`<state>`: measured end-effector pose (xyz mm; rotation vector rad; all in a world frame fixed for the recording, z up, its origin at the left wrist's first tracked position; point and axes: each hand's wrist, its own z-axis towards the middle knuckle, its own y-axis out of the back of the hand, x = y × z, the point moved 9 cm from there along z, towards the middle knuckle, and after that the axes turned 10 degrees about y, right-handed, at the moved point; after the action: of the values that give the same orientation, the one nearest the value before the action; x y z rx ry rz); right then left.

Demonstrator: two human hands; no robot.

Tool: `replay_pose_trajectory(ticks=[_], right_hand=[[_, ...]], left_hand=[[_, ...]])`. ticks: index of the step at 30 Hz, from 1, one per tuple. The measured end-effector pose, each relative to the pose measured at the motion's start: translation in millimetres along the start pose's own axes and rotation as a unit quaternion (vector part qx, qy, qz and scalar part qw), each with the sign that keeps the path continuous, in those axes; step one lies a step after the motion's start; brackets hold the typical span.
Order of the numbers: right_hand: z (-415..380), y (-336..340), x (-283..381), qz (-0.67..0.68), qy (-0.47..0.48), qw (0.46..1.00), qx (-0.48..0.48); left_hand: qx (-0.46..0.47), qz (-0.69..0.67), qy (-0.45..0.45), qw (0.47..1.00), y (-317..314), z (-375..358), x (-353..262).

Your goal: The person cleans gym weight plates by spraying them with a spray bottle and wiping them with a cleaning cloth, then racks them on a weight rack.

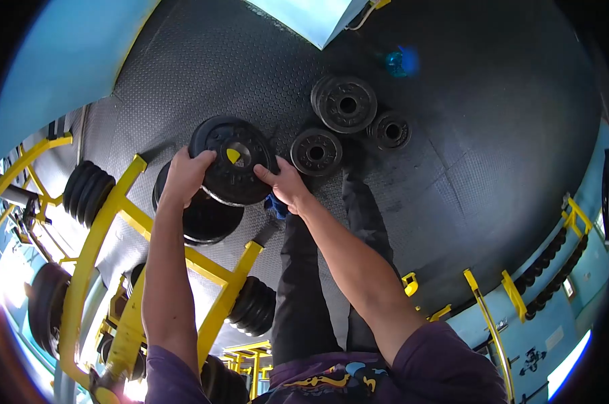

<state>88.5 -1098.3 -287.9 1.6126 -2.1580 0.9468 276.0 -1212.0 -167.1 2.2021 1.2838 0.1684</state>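
Observation:
A black weight plate (240,183) is held by its rim between my two hands, its flat face turned up toward me. My left hand (189,176) grips the left edge, thumb on top. On the right edge, my right hand (285,183) grips with its thumb over the rim. Something yellow shows through the plate's centre hole. Larger black plates (213,221) sit just below it, on a yellow rack (200,264), partly covered by the held plate and my left hand. To the right, on the floor, are a large stack of plates (328,111) and a smaller stack (303,160).
Another small stack of plates (403,137) stands beside the large one on the black rubber floor (452,222). A blue translucent object (397,63) lies farther off. More plates (89,192) hang on the rack at left. A dumbbell rack (550,276) is at far right.

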Motion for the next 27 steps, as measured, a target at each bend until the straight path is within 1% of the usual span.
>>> replay_pose_trajectory(ticks=[2, 4, 7, 10, 11, 14, 16, 18, 20, 21, 23, 24, 26, 27], right_hand=[[1, -3, -2, -0.011, -0.009, 1.000, -0.003], [1, -15, -3, 0.055, -0.012, 0.998, 0.027], [-6, -23, 8, 0.067, -0.040, 0.997, 0.023], [10, -21, -32, 0.037, -0.019, 0.999, 0.008], [5, -28, -25, 0.082, -0.029, 0.995, 0.041], [4, -34, -21, 0.102, -0.034, 0.993, 0.040], [10, -35, -38, 0.081, -0.046, 0.995, 0.035], [9, -37, -37, 0.055, -0.064, 0.996, 0.035], [3, -43, -37, 0.025, -0.088, 0.994, 0.056], [3, -46, -48, 0.024, -0.092, 0.994, 0.060], [5, -58, -63, 0.011, -0.096, 0.992, 0.082], [3, -63, -66, 0.012, -0.098, 0.991, 0.087], [-1, -64, -72, -0.026, -0.116, 0.990, 0.072], [-2, -65, -72, -0.026, -0.118, 0.990, 0.074]], left_hand=[[0.010, -0.011, -0.010, 1.000, 1, 13, 6], [0.038, 0.010, 0.026, 0.999, -1, 15, 10], [0.048, 0.009, 0.037, 0.998, -1, 26, 20], [0.043, 0.033, 0.033, 0.998, 3, 28, 25], [0.042, 0.020, 0.043, 0.998, 3, 26, 26], [0.053, 0.013, 0.068, 0.996, 4, 30, 38], [0.054, 0.006, 0.070, 0.996, 4, 42, 57], [0.055, -0.005, 0.077, 0.996, 4, 40, 60], [-0.029, 0.099, 0.067, 0.992, 20, 32, 58], [-0.031, 0.097, 0.073, 0.992, 23, 29, 57], [-0.050, 0.220, 0.088, 0.970, 31, 25, 59], [-0.053, 0.220, 0.092, 0.970, 33, 26, 66], [-0.086, 0.306, 0.038, 0.948, 36, 27, 64], [-0.086, 0.306, 0.041, 0.947, 37, 27, 64]])
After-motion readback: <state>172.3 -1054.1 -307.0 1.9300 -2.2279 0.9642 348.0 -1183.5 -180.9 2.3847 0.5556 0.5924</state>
